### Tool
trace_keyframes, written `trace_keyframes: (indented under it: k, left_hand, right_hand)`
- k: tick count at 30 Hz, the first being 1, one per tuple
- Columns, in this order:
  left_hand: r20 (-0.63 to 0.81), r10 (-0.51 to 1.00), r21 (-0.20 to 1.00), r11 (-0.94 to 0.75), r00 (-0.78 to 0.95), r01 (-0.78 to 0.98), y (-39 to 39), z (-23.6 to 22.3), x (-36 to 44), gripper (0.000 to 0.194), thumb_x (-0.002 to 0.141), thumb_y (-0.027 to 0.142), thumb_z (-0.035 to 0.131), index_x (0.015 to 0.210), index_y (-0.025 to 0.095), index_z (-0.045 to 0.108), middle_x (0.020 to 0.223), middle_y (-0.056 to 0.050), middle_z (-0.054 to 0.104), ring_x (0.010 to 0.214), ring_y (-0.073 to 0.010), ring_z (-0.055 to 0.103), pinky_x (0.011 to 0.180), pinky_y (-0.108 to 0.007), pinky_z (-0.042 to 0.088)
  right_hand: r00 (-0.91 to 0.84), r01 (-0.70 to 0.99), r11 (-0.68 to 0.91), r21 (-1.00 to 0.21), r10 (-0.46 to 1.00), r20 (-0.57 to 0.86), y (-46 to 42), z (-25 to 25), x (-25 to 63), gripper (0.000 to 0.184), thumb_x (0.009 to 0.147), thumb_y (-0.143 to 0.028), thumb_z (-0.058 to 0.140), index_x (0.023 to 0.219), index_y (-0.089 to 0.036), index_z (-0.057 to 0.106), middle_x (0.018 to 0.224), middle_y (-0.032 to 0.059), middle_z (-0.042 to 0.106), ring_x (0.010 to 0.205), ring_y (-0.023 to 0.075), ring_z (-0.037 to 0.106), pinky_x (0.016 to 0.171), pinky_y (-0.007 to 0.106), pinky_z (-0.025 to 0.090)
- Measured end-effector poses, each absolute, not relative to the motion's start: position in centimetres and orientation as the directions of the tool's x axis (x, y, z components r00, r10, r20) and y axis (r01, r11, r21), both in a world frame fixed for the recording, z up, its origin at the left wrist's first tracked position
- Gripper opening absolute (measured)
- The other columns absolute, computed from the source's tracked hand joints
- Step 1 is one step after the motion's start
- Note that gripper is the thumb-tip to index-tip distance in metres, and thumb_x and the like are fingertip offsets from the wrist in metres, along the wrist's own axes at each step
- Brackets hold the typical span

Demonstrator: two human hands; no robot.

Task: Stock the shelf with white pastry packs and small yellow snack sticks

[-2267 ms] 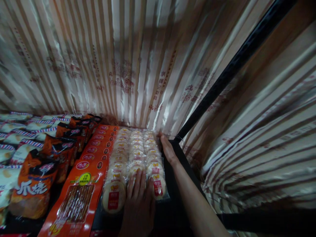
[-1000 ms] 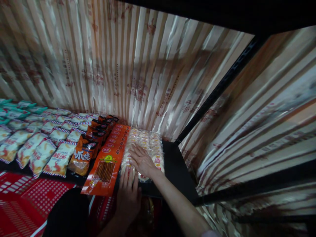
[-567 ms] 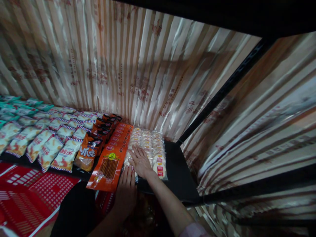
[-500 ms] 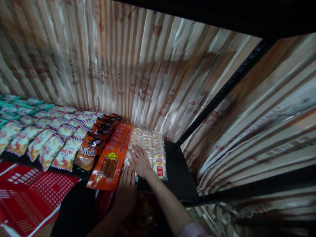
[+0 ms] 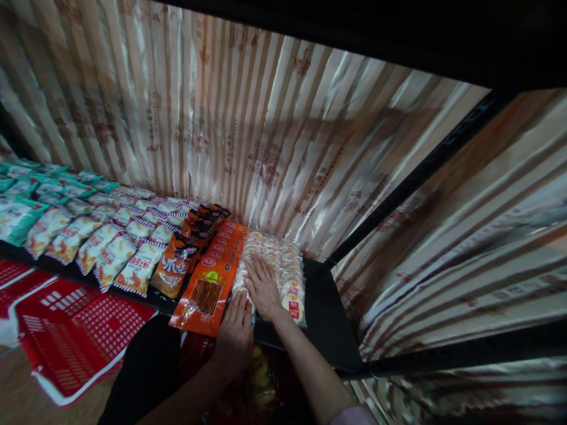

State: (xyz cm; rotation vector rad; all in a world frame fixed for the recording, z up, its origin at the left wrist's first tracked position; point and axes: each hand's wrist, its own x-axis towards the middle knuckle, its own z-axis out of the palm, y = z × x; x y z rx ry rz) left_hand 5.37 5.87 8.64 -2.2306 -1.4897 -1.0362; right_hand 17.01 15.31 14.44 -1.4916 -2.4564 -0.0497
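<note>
My right hand [image 5: 264, 290] lies flat, fingers stretched out, on clear packs of round white food [image 5: 293, 280] set in rows near the shelf's right end. Close beside it, my left hand [image 5: 236, 321] has its fingers extended over the front edge of the leftmost row. Neither hand is wrapped round anything. A long orange packet [image 5: 220, 262] with a window showing brown sticks lies just left of the hands. Part of the white packs is covered by my hands.
Orange-and-black bags [image 5: 175, 265], white snack bags [image 5: 140, 267] and green bags [image 5: 18, 215] fill the black shelf [image 5: 330, 319] leftward. A red basket [image 5: 84, 330] stands below. A black post [image 5: 411, 177] slants at right, before a striped sheet [image 5: 283, 118].
The camera view has turned slightly left, so the shelf and goods sit further right and more of the red basket shows. Both hands stay on the white packs.
</note>
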Motion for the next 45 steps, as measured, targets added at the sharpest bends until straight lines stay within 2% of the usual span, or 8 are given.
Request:
trace_keyframes:
  k: [6,12,18,25,32,35,38,45]
  left_hand:
    - [0.676,0.704,0.218,-0.474,0.218,0.853,6.7,9.0,6.5,0.044,0.084,0.019,0.041,0.124,0.006,0.052,0.139,-0.019,0.043,0.137,-0.0307,0.026,0.108,-0.052,0.032]
    - [0.671,0.719,0.239,-0.439,0.180,0.866,8.1,8.4,8.1,0.050,0.085,0.016,0.033,0.134,0.004,0.041,0.143,-0.018,0.038,0.136,-0.0260,0.030,0.110,-0.048,0.028]
    - [0.608,0.765,0.253,-0.438,0.211,0.863,8.7,9.1,8.0,0.053,0.086,0.026,0.038,0.134,0.005,0.040,0.145,-0.019,0.035,0.136,-0.0286,0.029,0.111,-0.052,0.023]
    - [0.565,0.784,0.313,-0.490,0.255,0.813,9.2,9.7,7.9,0.046,0.085,0.029,0.045,0.128,0.016,0.049,0.147,-0.014,0.034,0.137,-0.0302,0.026,0.107,-0.054,0.029]
    - [0.555,0.799,0.305,-0.453,0.231,0.838,9.2,9.6,8.3,0.043,0.085,0.035,0.047,0.122,0.013,0.053,0.135,-0.016,0.049,0.131,-0.0305,0.036,0.105,-0.054,0.030]
    - [0.538,0.808,0.312,-0.454,0.238,0.835,9.2,9.7,8.1,0.043,0.084,0.039,0.050,0.122,0.017,0.054,0.131,-0.014,0.052,0.129,-0.0301,0.040,0.104,-0.054,0.031]
    - [0.513,0.823,0.338,-0.456,0.245,0.823,9.2,9.8,7.8,0.039,0.083,0.038,0.053,0.119,0.022,0.055,0.132,-0.012,0.051,0.128,-0.0299,0.040,0.103,-0.054,0.033]
    - [0.464,0.844,0.374,-0.461,0.268,0.805,9.2,9.7,7.8,0.042,0.083,0.037,0.055,0.121,0.022,0.054,0.138,-0.011,0.046,0.131,-0.0302,0.036,0.105,-0.055,0.029]
  right_hand:
    - [-0.370,0.916,0.396,-0.067,0.897,0.241,15.7,14.2,18.5,0.049,0.096,-0.037,0.028,0.143,-0.022,0.032,0.151,0.0072,0.027,0.141,0.0249,0.015,0.111,0.047,0.022]
    - [-0.363,0.923,0.380,-0.056,0.911,0.193,16.9,14.2,18.6,0.050,0.096,-0.036,0.026,0.143,-0.020,0.032,0.152,0.0077,0.026,0.141,0.0241,0.016,0.111,0.046,0.024]
    - [-0.328,0.939,0.339,-0.060,0.933,0.147,18.4,14.4,17.9,0.050,0.096,-0.037,0.026,0.142,-0.022,0.034,0.151,0.0079,0.027,0.141,0.0249,0.016,0.111,0.047,0.023]
    - [-0.305,0.946,0.319,-0.064,0.938,0.163,18.0,14.3,19.1,0.050,0.096,-0.036,0.025,0.144,-0.025,0.030,0.152,0.0059,0.025,0.141,0.0240,0.015,0.110,0.047,0.023]
    - [-0.345,0.932,0.351,-0.094,0.936,0.075,18.7,15.0,18.3,0.054,0.094,-0.046,0.030,0.144,-0.024,0.030,0.151,0.0058,0.027,0.142,0.0261,0.012,0.112,0.047,0.019]
    - [-0.339,0.934,0.338,-0.115,0.941,0.011,19.1,15.1,17.8,0.057,0.093,-0.050,0.031,0.144,-0.025,0.029,0.152,0.0039,0.026,0.142,0.0286,0.009,0.113,0.049,0.014]
    - [-0.344,0.933,0.339,-0.122,0.938,-0.029,19.3,14.7,17.8,0.056,0.093,-0.051,0.030,0.144,-0.027,0.028,0.153,0.0027,0.022,0.142,0.0288,0.007,0.113,0.050,0.012]
    - [-0.322,0.944,0.320,-0.084,0.947,-0.007,19.5,14.0,17.8,0.052,0.094,-0.046,0.030,0.143,-0.028,0.030,0.152,0.0028,0.024,0.142,0.0258,0.011,0.113,0.049,0.012]
